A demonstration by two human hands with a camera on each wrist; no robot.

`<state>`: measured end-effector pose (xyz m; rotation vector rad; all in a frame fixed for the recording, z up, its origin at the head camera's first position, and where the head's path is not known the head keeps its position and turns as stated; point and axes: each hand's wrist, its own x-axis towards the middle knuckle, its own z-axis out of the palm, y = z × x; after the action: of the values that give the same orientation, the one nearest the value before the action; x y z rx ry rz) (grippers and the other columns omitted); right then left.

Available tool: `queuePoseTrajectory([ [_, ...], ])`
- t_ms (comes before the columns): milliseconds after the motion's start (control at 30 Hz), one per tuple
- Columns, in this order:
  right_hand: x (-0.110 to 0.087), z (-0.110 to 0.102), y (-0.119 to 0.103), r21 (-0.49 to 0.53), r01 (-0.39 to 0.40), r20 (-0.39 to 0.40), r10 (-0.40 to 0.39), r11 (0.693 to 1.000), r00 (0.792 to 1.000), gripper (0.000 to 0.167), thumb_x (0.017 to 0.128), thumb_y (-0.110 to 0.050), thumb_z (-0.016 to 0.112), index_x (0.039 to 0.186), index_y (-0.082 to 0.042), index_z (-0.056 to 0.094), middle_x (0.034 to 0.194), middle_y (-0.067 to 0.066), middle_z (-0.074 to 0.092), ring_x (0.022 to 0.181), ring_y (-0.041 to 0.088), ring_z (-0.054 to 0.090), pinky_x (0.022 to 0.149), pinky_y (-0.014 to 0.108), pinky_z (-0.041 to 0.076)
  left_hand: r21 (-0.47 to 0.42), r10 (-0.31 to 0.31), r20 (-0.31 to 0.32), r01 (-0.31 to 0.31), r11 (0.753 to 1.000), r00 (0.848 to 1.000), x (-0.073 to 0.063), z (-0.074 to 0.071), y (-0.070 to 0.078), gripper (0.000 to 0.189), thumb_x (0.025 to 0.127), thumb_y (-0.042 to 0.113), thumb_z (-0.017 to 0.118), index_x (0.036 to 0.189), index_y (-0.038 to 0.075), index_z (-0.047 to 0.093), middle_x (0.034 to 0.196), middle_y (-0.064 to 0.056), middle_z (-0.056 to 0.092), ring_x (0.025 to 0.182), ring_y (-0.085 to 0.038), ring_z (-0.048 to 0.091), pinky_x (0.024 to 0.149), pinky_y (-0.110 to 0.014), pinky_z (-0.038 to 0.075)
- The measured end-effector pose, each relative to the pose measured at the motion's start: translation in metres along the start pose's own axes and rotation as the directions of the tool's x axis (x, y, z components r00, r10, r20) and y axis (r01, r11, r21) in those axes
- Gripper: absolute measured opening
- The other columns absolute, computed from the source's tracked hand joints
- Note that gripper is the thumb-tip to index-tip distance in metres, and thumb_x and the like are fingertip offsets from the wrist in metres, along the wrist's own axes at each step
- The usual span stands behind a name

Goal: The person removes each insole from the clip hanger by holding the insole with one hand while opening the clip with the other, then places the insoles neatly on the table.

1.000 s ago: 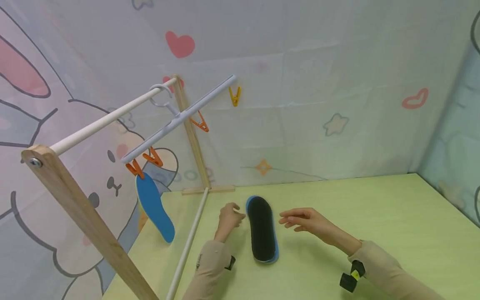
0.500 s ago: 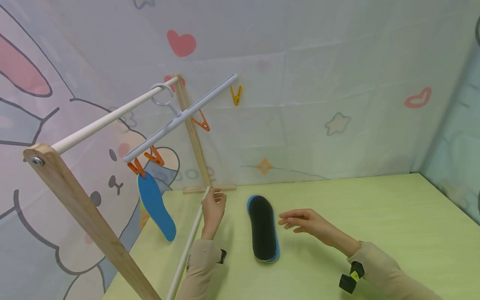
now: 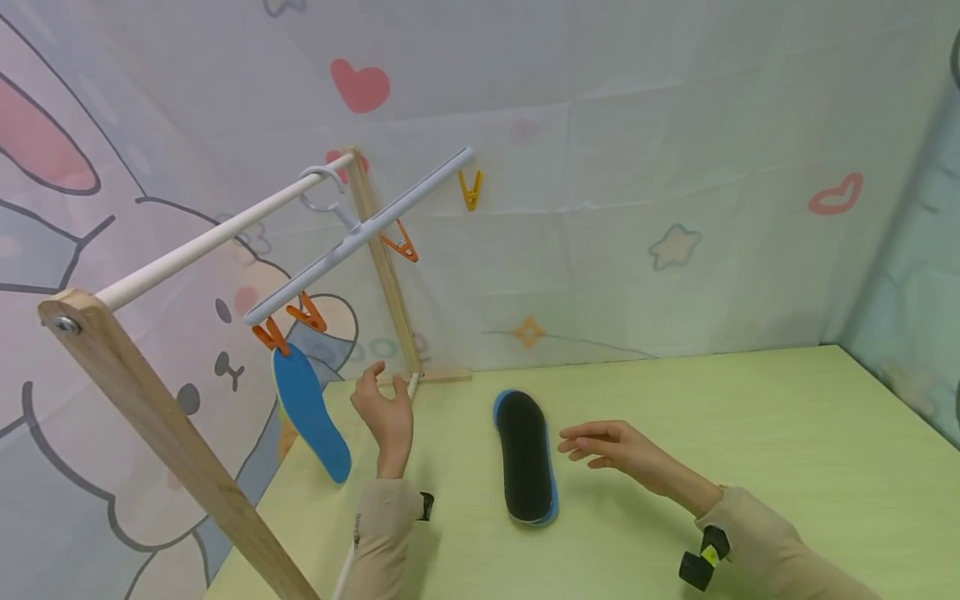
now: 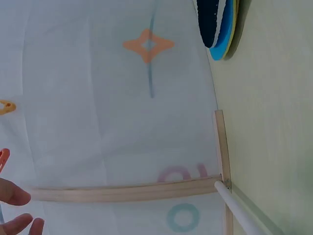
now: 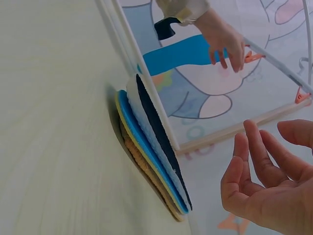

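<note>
My left hand (image 3: 385, 417) is raised near the rack, its fingers loosely bent around nothing. To its left a blue insole (image 3: 307, 408) hangs from an orange clothespin (image 3: 272, 335) at the near end of a white hanger (image 3: 360, 237). On the table lies a stack of insoles (image 3: 527, 458), a black one on top; from the side, the right wrist view shows blue and tan layers beneath. Just right of that stack, my right hand (image 3: 611, 443) hovers with relaxed fingers and holds nothing. In the left wrist view only some left fingertips show at the lower left edge.
The hanger hooks over the white rod (image 3: 217, 237) of a rack with wooden posts (image 3: 172, 442). Two more orange clothespins, one (image 3: 306, 313) beside the hanging insole, and a yellow clothespin (image 3: 471, 191) dangle from it. The green table (image 3: 712, 433) meets a printed cloth backdrop behind.
My left hand has moved left and up, from beside the insole stack toward the rack and hanging insole. The right hand and the stack have stayed nearly still.
</note>
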<state>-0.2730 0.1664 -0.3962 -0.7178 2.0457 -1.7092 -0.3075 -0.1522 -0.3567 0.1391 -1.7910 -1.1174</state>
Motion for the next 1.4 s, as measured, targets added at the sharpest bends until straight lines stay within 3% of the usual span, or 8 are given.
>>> queuePoseTrajectory([
  [167, 0.000, 0.000, 0.003, 0.007, -0.003, 0.001, 0.003, 1.000, 1.000, 0.047, 0.092, -0.028, 0.048, 0.127, 0.003, 0.044, 0.118, 0.009, 0.060, 0.109, 0.032, 0.054, 0.091, 0.048, 0.042, 0.012, 0.015, -0.166, -0.014, 1.000, 0.986, 0.009, -0.007, -0.003, 0.022, 0.083, 0.002, 0.057, 0.104, -0.003, 0.057, 0.106, -0.025, 0.051, 0.100, -0.040, 0.038, 0.092, -0.049, 0.029],
  [333, 0.001, 0.001, 0.004, 0.007, 0.000, 0.000, 0.000, 1.000, 1.000, 0.047, 0.091, -0.028, 0.048, 0.127, 0.002, 0.045, 0.117, 0.009, 0.060, 0.108, 0.029, 0.055, 0.091, 0.049, 0.042, 0.053, 0.036, -0.312, -0.021, 0.998, 0.949, 0.017, -0.012, -0.010, 0.025, 0.083, 0.006, 0.058, 0.107, 0.000, 0.057, 0.117, -0.019, 0.045, 0.113, -0.035, 0.030, 0.097, -0.046, 0.029],
  [467, 0.000, 0.001, 0.003, 0.010, 0.001, 0.000, -0.001, 1.000, 1.000, 0.046, 0.091, -0.028, 0.048, 0.127, 0.001, 0.046, 0.117, 0.007, 0.061, 0.106, 0.024, 0.057, 0.091, 0.049, 0.042, 0.076, 0.038, -0.386, -0.009, 0.997, 0.922, 0.024, -0.019, -0.018, 0.031, 0.084, 0.008, 0.056, 0.114, 0.004, 0.050, 0.127, -0.016, 0.035, 0.118, -0.031, 0.023, 0.101, -0.045, 0.025],
  [633, -0.002, 0.001, 0.002, 0.015, -0.003, -0.003, 0.003, 1.000, 1.000, 0.043, 0.091, -0.028, 0.048, 0.126, -0.002, 0.048, 0.117, 0.007, 0.061, 0.104, 0.021, 0.057, 0.092, 0.049, 0.042, 0.086, -0.054, -0.452, 0.104, 0.991, 0.890, 0.028, -0.028, -0.028, 0.047, 0.082, 0.008, 0.059, 0.125, 0.009, 0.039, 0.138, -0.016, 0.024, 0.125, -0.030, 0.018, 0.107, -0.044, 0.016],
  [733, -0.002, 0.001, 0.003, 0.016, -0.003, -0.002, 0.004, 1.000, 1.000, 0.043, 0.092, -0.028, 0.048, 0.126, -0.002, 0.048, 0.117, 0.009, 0.060, 0.105, 0.022, 0.057, 0.092, 0.049, 0.041, 0.091, -0.142, -0.449, 0.203, 0.975, 0.882, 0.029, -0.032, -0.035, 0.058, 0.082, 0.011, 0.061, 0.132, 0.010, 0.032, 0.141, -0.017, 0.020, 0.130, -0.029, 0.017, 0.108, -0.045, 0.010],
  [967, -0.001, 0.000, 0.005, 0.016, 0.003, 0.008, -0.003, 1.000, 1.000, 0.045, 0.092, -0.027, 0.047, 0.128, 0.001, 0.045, 0.118, 0.010, 0.059, 0.108, 0.028, 0.055, 0.093, 0.050, 0.041, 0.081, -0.297, -0.348, 0.344, 0.935, 0.889, 0.027, -0.035, -0.049, 0.066, 0.086, 0.014, 0.056, 0.140, 0.016, 0.017, 0.144, -0.011, 0.019, 0.130, -0.029, 0.018, 0.099, -0.054, 0.008],
  [1233, 0.002, 0.003, 0.003, 0.009, 0.011, 0.016, -0.012, 1.000, 1.000, 0.045, 0.092, -0.028, 0.048, 0.127, -0.001, 0.046, 0.120, 0.013, 0.058, 0.108, 0.029, 0.055, 0.093, 0.051, 0.040, 0.108, -0.346, -0.327, 0.398, 0.911, 0.880, 0.021, -0.035, -0.056, 0.069, 0.088, 0.018, 0.053, 0.142, 0.016, 0.011, 0.143, -0.013, 0.023, 0.126, -0.032, 0.025, 0.088, -0.051, 0.006],
  [1400, 0.006, 0.006, 0.003, 0.014, 0.034, 0.038, -0.035, 0.999, 0.999, 0.043, 0.092, -0.026, 0.047, 0.127, -0.001, 0.047, 0.120, 0.011, 0.058, 0.108, 0.029, 0.055, 0.094, 0.051, 0.040, 0.055, -0.369, -0.360, 0.414, 0.909, 0.857, 0.020, -0.037, -0.059, 0.064, 0.089, 0.017, 0.053, 0.141, 0.013, 0.017, 0.138, -0.015, 0.031, 0.124, -0.032, 0.029, 0.089, -0.051, 0.004],
])
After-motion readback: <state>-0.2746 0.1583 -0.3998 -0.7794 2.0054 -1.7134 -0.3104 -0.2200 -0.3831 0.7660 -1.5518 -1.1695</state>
